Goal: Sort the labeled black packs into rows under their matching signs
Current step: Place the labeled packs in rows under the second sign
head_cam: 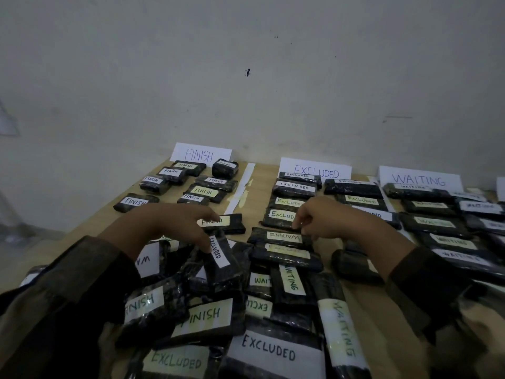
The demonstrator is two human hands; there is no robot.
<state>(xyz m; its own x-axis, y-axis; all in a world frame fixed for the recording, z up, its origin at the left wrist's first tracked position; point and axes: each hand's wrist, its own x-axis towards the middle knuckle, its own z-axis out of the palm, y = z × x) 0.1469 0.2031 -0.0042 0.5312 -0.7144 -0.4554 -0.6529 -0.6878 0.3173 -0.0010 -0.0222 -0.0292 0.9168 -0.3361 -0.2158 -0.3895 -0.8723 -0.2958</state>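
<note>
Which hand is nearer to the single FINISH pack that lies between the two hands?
Left. The left hand reaches the FINISH pack at its label; the right hand is farther right, at the EXCLUDED packs.

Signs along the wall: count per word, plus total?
FINISH sign: 1
EXCLUDED sign: 1
WAITING sign: 1
white card, cut off at the right edge, word not readable: 1
Total: 4, of which 3 are readable
</note>
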